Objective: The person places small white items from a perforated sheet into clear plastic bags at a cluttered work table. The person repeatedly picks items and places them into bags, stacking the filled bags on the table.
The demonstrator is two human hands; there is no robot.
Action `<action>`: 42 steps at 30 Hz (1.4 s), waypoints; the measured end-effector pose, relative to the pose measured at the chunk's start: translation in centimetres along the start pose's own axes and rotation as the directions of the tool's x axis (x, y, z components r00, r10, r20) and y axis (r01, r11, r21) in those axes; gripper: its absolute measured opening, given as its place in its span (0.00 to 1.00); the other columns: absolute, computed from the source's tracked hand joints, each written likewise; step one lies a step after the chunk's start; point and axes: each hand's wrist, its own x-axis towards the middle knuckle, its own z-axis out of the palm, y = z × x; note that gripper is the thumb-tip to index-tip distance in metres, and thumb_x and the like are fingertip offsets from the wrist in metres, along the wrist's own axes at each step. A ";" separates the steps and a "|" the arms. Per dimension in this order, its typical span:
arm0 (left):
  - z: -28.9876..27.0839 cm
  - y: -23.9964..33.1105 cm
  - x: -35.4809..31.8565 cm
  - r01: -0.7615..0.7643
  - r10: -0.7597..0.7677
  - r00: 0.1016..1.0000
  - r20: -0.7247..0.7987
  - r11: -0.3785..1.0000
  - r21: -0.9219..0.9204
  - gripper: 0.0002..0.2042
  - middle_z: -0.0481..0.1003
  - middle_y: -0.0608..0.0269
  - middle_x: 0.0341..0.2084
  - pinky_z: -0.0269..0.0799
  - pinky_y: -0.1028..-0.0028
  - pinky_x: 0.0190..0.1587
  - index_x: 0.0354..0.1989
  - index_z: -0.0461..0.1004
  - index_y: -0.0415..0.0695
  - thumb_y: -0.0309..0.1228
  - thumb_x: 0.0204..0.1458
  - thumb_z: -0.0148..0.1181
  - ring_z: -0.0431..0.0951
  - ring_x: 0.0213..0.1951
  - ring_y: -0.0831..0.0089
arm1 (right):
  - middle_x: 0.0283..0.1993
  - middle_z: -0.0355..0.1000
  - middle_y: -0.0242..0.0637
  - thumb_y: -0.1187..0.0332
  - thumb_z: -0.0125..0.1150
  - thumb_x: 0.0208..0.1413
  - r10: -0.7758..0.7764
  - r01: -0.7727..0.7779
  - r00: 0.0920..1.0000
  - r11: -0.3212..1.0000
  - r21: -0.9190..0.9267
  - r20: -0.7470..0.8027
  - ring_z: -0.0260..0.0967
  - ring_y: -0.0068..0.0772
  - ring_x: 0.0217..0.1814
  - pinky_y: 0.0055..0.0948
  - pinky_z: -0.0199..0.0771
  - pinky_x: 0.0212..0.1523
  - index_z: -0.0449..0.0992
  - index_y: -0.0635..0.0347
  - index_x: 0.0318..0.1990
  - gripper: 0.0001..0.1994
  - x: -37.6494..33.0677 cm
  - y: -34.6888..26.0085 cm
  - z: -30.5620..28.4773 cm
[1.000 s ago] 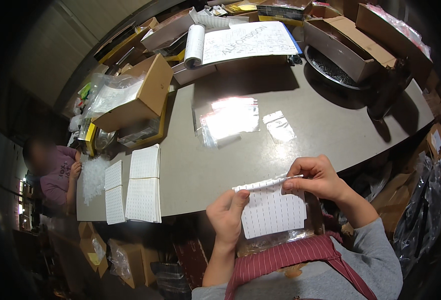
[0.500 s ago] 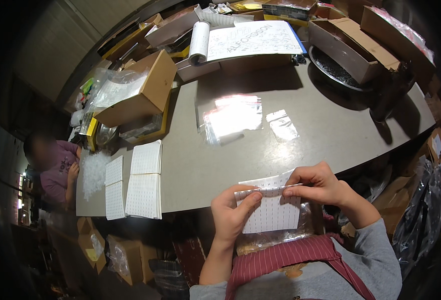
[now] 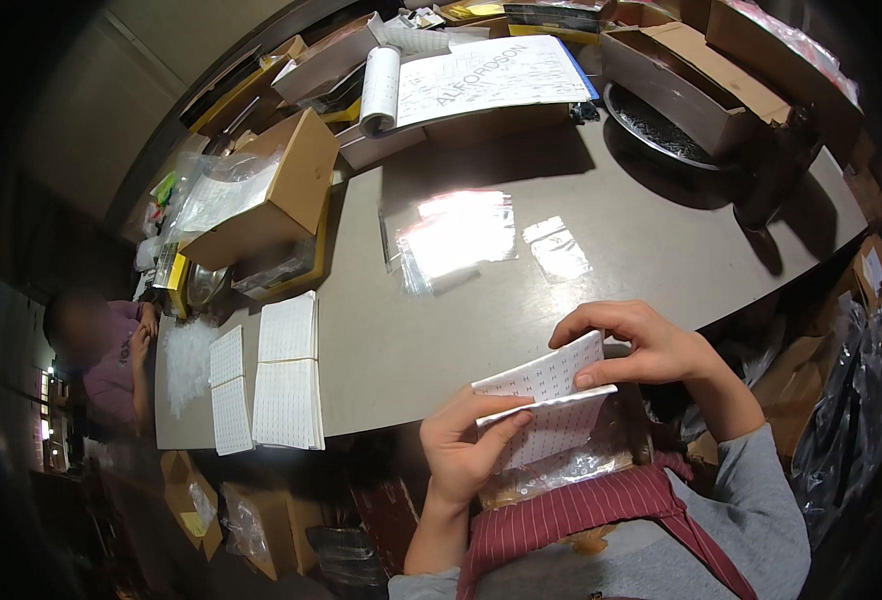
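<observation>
Above my lap I hold a white paper sheet (image 3: 541, 378) covered with rows of small printed marks. A crease runs across it, with one part standing up behind and the other hanging down in front. My left hand (image 3: 464, 437) pinches its left end between thumb and fingers. At the right end, my right hand (image 3: 651, 347) is closed around the sheet, its thumb at the crease and its fingers behind the raised part. Two rubber-banded stacks of similar printed sheets, a narrow one (image 3: 229, 395) and a wider one (image 3: 288, 375), lie at the table's left front.
Clear zip bags (image 3: 466, 240) and a smaller bag (image 3: 558, 248) lie mid-table. A black round pan (image 3: 676, 170) stands at right. A cardboard box (image 3: 271, 195) is at left, beyond a translucent plastic pile (image 3: 189, 365). A person (image 3: 116, 350) sits at far left.
My right hand has shifted its hold from the crease to the sheet's right end, fingers behind it. The back part of the sheet now stands higher and shows more.
</observation>
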 end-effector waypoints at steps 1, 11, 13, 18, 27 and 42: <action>0.1 0.2 0.3 -0.004 0.004 1.000 0.023 1.000 0.002 0.10 0.81 0.60 0.29 0.74 0.76 0.41 0.40 0.85 0.35 0.13 0.48 0.69 0.81 0.35 0.72 | 0.45 0.78 0.40 0.63 0.75 0.55 0.063 -0.063 0.998 0.996 0.061 0.010 0.76 0.30 0.47 0.29 0.76 0.47 0.78 0.64 0.51 0.21 -0.1 -0.2 0.2; -0.6 1.5 0.3 0.093 -0.094 0.996 0.001 0.981 0.170 0.10 0.83 0.57 0.31 0.75 0.76 0.37 0.37 0.85 0.33 0.13 0.46 0.66 0.81 0.34 0.74 | 0.34 0.81 0.34 0.67 0.72 0.59 0.306 -0.291 0.952 0.912 0.289 -0.006 0.76 0.20 0.38 0.22 0.74 0.39 0.82 0.67 0.41 0.11 -1.5 -0.8 0.6; -0.6 1.0 0.3 0.011 -0.015 1.000 0.023 0.986 0.164 0.10 0.82 0.58 0.28 0.71 0.77 0.32 0.39 0.85 0.36 0.14 0.48 0.69 0.79 0.30 0.76 | 0.33 0.81 0.34 0.67 0.72 0.59 0.243 -0.233 0.970 0.935 0.268 -0.004 0.76 0.20 0.36 0.22 0.74 0.37 0.82 0.67 0.41 0.11 -1.4 -0.6 0.3; -0.5 0.3 0.7 0.003 -0.012 0.994 0.110 0.997 0.081 0.11 0.82 0.56 0.32 0.72 0.78 0.33 0.41 0.85 0.36 0.15 0.48 0.71 0.79 0.32 0.75 | 0.31 0.80 0.34 0.67 0.71 0.58 0.150 -0.139 0.987 0.976 0.165 -0.059 0.75 0.20 0.31 0.22 0.72 0.32 0.82 0.65 0.39 0.10 -0.8 -0.8 0.6; -0.6 0.5 0.4 -0.020 0.014 0.999 0.038 0.988 0.156 0.11 0.81 0.56 0.34 0.73 0.77 0.36 0.40 0.85 0.36 0.14 0.47 0.70 0.79 0.35 0.73 | 0.28 0.79 0.35 0.65 0.72 0.58 0.143 -0.143 0.989 0.990 0.009 -0.042 0.74 0.21 0.28 0.22 0.70 0.29 0.80 0.64 0.36 0.10 -1.5 -1.3 1.4; -0.8 -0.3 0.8 0.083 -0.083 0.997 -0.006 0.993 0.088 0.10 0.84 0.56 0.34 0.78 0.75 0.45 0.39 0.84 0.32 0.12 0.49 0.63 0.83 0.39 0.72 | 0.31 0.78 0.33 0.65 0.72 0.57 0.314 -0.290 0.949 0.910 0.295 -0.038 0.73 0.20 0.32 0.24 0.72 0.33 0.81 0.64 0.38 0.11 -0.9 0.7 1.7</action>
